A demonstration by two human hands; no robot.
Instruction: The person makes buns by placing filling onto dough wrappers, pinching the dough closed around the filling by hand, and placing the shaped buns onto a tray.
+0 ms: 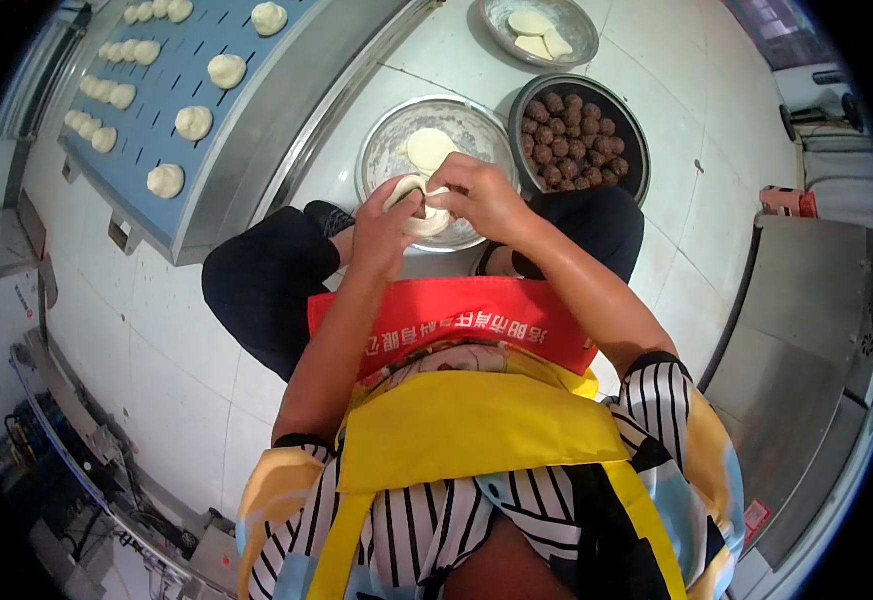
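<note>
Above a metal bowl point(369, 150) dusted with flour, both hands work on one piece of dough point(406, 187) whose edge is raised into a ring. My left hand point(384, 225) cups it from the left, fingers closed around it. With thumb and fingers pinched, my right hand point(486, 200) grips its right edge. Whether anything lies inside the dough I cannot make out. A flat round dough wrapper point(431, 150) lies in the bowl just beyond my hands, and more pale dough point(431, 223) shows below them.
Right of the bowl stands a black pan point(644, 150) full of dark brown filling balls point(571, 140). Farther back, another metal bowl point(496, 35) holds dough rounds point(531, 24). At left is a blue slotted conveyor point(156, 100) carrying rows of filled buns point(194, 122). A metal cabinet point(786, 350) stands at right.
</note>
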